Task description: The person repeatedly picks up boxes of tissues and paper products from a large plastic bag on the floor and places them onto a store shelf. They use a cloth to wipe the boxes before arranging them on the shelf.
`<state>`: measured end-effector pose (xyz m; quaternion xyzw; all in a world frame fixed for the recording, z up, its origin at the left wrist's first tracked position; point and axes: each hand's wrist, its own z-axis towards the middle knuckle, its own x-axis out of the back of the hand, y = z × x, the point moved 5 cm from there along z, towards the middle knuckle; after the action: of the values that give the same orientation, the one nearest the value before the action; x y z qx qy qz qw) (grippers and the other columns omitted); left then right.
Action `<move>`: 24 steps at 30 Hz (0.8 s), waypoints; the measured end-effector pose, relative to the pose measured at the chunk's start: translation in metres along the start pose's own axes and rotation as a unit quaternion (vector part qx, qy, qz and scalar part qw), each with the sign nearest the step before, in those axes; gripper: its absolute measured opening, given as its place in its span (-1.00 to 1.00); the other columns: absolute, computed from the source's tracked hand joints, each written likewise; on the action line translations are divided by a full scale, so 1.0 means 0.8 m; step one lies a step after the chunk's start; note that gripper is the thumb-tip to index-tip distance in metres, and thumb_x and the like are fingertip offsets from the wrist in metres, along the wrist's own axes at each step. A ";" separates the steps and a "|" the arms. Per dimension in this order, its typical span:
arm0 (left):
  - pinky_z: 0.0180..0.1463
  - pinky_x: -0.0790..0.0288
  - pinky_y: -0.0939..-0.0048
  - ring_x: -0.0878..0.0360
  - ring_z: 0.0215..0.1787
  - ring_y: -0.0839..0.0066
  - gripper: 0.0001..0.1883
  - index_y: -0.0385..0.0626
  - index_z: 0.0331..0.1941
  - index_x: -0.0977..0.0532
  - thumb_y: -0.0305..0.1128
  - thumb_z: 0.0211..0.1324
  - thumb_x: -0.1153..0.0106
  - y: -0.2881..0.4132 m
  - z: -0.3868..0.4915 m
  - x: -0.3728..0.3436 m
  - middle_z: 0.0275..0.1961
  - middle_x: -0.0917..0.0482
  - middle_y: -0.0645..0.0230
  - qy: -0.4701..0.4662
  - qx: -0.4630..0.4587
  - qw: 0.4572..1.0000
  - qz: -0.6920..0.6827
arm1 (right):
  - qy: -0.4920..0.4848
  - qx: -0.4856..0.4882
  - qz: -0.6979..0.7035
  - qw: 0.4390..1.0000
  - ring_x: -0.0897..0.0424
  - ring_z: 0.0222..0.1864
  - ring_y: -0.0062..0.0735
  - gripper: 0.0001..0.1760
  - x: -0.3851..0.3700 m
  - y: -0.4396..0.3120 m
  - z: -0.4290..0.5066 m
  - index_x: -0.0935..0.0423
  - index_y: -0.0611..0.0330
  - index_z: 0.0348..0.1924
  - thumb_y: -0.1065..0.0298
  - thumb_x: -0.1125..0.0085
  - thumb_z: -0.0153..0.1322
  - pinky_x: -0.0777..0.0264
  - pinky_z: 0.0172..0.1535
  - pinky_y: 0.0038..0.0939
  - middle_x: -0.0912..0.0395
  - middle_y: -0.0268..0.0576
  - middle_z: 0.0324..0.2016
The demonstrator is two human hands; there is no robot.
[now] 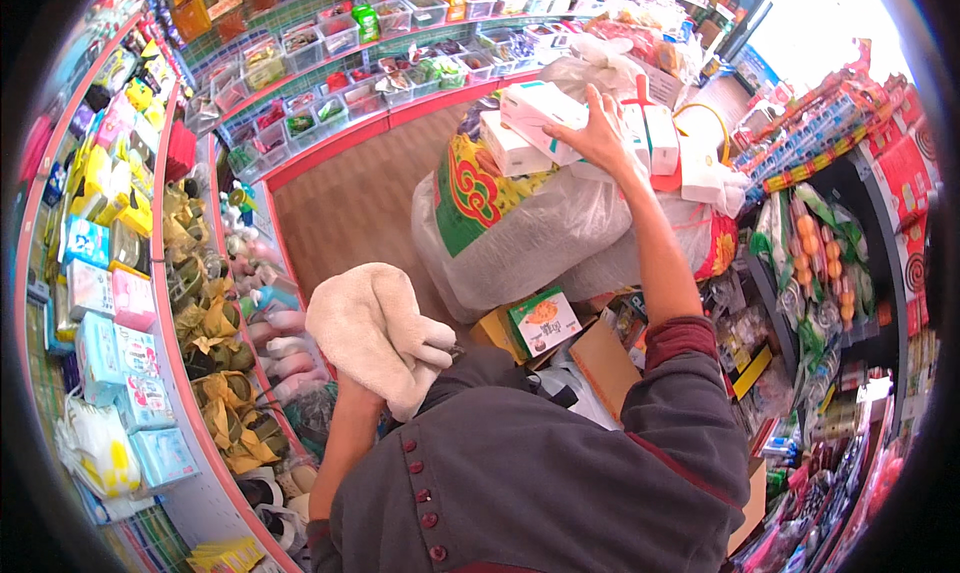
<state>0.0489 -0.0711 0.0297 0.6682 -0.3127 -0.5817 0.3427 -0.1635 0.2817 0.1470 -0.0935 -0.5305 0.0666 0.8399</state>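
Note:
My left hand point(366, 399) is mostly covered by a cream fleece cloth point(367, 314), which it holds up in front of my body. The fingers of that hand are hidden in the folds. Farther out, my right hand point(600, 134) is spread at the right end of a white carton point(536, 115), its thumb against the side. That carton lies tilted on another white box point(512, 147). Both rest on a large plastic-wrapped bundle point(525, 239) with a green and yellow printed panel. More white boxes point(660, 139) stand just right of my right hand.
Shelves of packaged goods point(90, 288) run along my left, with shoes point(232, 423) lower down. Clear plastic bins point(300, 47) line the far shelves above a wood-look floor point(337, 175). An open cardboard box point(611, 366) sits by my right elbow. Hanging packets point(817, 250) crowd the right.

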 end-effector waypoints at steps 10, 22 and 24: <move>-0.19 -0.43 0.38 -0.54 -0.28 0.40 -0.75 -0.12 -0.15 -0.43 -0.22 0.22 -0.05 0.006 0.013 0.014 -0.30 -0.51 0.20 0.029 -0.026 0.999 -0.017 | -0.151 0.010 0.140 0.978 -0.15 0.40 0.11 0.09 -0.073 0.046 0.035 0.02 0.41 0.41 -0.12 -0.27 0.28 -0.09 0.38 -0.09 -0.11 0.35 0.35; 0.17 -0.34 0.34 -0.42 0.12 0.39 -0.52 -0.10 0.21 -0.28 -0.03 0.40 0.17 0.128 0.019 0.074 0.12 -0.40 0.18 0.318 -0.406 0.856 0.039 | -0.085 0.450 0.427 0.779 -0.33 0.11 0.18 -0.15 0.045 -0.412 -0.193 -0.19 0.34 0.32 0.25 -0.28 0.22 -0.22 0.19 -0.03 -0.26 0.26 0.08; 0.36 -0.27 0.28 -0.33 0.33 0.36 -0.40 -0.06 0.37 -0.16 0.06 0.42 0.23 0.169 -0.018 0.087 0.32 -0.31 0.18 0.215 -0.452 0.862 -0.078 | -0.115 0.478 0.478 0.728 -0.32 0.12 0.19 -0.14 0.075 -0.455 -0.217 -0.18 0.36 0.31 0.25 -0.30 0.21 -0.24 0.17 -0.02 -0.26 0.28 0.08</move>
<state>0.0694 -0.2034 0.1033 0.5706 0.1197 -0.5258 0.6194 0.0238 -0.0754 0.2098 0.0877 -0.4066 0.7140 0.5633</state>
